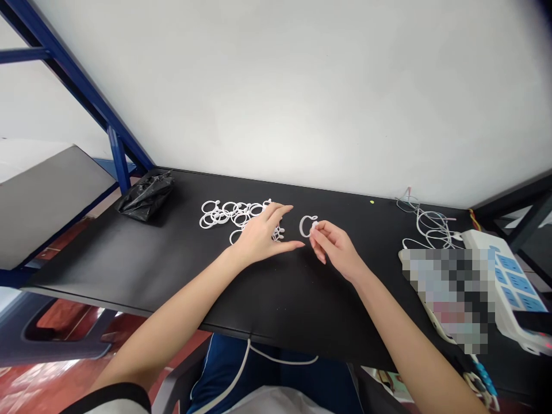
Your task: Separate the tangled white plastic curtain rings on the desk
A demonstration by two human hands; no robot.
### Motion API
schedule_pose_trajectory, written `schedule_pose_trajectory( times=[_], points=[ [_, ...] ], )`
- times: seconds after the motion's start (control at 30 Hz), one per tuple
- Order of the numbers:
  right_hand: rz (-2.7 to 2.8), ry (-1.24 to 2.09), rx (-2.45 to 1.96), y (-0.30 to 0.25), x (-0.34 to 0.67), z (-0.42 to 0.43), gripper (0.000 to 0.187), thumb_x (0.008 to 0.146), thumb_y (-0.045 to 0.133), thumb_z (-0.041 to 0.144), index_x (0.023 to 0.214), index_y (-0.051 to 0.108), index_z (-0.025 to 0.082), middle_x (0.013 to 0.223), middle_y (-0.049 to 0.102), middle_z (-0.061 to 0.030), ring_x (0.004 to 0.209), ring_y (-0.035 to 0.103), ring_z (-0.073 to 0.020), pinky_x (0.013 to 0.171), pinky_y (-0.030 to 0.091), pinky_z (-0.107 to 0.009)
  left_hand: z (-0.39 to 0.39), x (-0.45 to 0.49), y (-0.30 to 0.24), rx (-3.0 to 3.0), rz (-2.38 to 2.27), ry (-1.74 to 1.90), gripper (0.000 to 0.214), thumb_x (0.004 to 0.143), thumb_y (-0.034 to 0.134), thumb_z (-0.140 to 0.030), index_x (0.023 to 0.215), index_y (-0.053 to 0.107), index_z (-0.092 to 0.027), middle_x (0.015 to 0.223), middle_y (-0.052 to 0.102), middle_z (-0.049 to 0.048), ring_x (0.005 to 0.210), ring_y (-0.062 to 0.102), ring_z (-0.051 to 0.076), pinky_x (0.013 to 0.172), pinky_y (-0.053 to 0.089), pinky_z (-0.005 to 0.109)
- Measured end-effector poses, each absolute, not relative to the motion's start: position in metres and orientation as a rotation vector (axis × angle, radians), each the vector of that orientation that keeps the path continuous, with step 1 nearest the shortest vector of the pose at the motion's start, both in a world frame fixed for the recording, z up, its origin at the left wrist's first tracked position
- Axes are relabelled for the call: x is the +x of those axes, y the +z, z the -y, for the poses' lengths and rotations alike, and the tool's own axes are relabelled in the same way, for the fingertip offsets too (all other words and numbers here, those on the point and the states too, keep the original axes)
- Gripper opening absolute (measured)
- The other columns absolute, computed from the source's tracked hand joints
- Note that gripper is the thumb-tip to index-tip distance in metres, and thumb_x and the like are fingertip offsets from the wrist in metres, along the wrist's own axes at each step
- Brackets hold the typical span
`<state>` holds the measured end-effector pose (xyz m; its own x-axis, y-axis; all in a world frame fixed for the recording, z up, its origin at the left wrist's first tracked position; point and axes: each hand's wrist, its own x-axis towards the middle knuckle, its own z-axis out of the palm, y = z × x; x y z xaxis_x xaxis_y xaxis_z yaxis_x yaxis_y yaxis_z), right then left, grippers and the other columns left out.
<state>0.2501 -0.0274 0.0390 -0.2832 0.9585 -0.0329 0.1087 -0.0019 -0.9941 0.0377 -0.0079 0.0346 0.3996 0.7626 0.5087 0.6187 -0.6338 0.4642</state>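
Observation:
On the black table (129,259) lies a heap of several white plastic rings (228,214). My left hand (263,233) rests over the right end of that heap, fingers stretched out and apart, touching the rings. My right hand (336,246) is just to the right, its fingertips pinched on the clasp end of a single open white ring (307,225), which stands a little above the table between the two hands.
A crumpled black plastic bag (146,195) lies at the table's far left. White cables (426,227) and a white power strip (513,287) sit at the right, beside a blurred-out item. A white wall runs behind; a blue metal frame (116,152) stands at left.

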Motion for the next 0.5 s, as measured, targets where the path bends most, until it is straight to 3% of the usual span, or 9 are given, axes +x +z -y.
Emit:
schedule_pose_trajectory(
  times=[0.07,0.17,0.4,0.5],
  points=[
    [1.455,1.506,-1.044,0.044,0.245,0.032,0.031,0.088,0.058,0.049,0.084,0.049,0.02,0.069,0.055,0.0043,0.043,0.043,-0.0054,0.04,0.036,-0.021,0.015,0.044,0.036,2.307,-1.017,1.015,0.069,0.079,0.069,-0.05,0.136,0.042,-0.023,0.124,0.056,0.0116,0.085,0.062,0.016,0.059,0.054,0.025],
    [1.469,1.549,-0.984,0.047,0.245,0.035,0.028,0.088,0.062,0.045,0.084,0.053,0.019,0.073,0.054,0.0037,0.044,0.043,-0.0039,0.041,0.037,-0.02,0.021,0.05,0.039,2.093,-0.86,0.988,0.054,0.081,0.071,-0.039,0.129,0.051,-0.022,0.122,0.057,0.0105,0.083,0.062,0.014,0.056,0.055,0.023],
    [1.416,1.621,-0.904,0.053,0.246,0.039,0.022,0.087,0.066,0.039,0.084,0.059,0.019,0.071,0.051,0.0035,0.049,0.045,-0.0056,0.044,0.045,-0.021,0.023,0.053,0.05,1.856,-0.925,0.954,0.052,0.074,0.076,-0.041,0.119,0.06,-0.02,0.11,0.059,0.0085,0.08,0.061,0.013,0.047,0.049,0.017],
    [1.388,1.641,-0.899,0.052,0.244,0.04,0.021,0.087,0.066,0.038,0.082,0.059,0.019,0.068,0.05,0.0049,0.046,0.04,-0.004,0.044,0.047,-0.021,0.024,0.053,0.051,1.821,-0.894,0.888,0.048,0.078,0.073,-0.042,0.118,0.06,-0.017,0.091,0.063,0.0033,0.065,0.058,0.009,0.049,0.047,0.017]
  ],
)
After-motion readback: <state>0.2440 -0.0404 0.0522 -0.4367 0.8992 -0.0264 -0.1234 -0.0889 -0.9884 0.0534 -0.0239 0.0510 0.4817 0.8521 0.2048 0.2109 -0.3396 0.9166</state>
